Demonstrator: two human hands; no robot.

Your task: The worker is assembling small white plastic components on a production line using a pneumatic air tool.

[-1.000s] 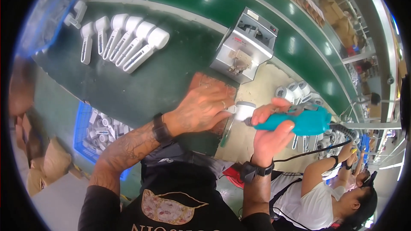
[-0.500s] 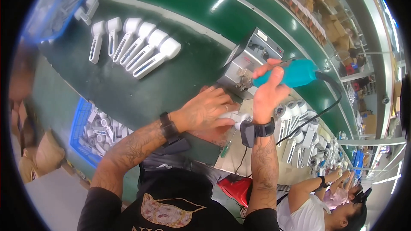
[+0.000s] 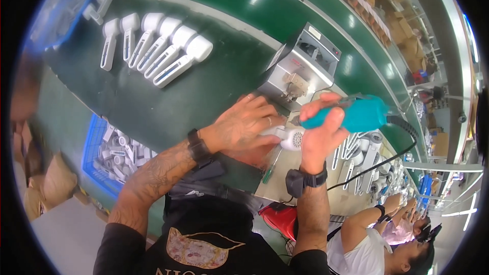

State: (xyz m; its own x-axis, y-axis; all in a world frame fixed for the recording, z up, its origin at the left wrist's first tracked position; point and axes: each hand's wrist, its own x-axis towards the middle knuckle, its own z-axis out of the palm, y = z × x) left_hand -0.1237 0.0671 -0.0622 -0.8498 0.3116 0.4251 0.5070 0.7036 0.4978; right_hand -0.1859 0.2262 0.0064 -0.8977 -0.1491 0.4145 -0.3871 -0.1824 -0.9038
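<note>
Driver (image 3: 362, 114), teal, in finger-grip of R hand (image 3: 325, 128), near wht fan unit (image 3: 292, 139) in pinch of L hand (image 3: 243, 125)

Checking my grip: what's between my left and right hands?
The white handheld appliance's grilled head lies between left hand and right hand, in the head view.

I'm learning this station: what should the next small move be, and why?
Probably guide the teal electric screwdriver, held in the right hand, toward the white handheld fan: the left hand holds the fan, and the screwdriver's nose appears near the fan's head, though the bit is blurred.
</note>
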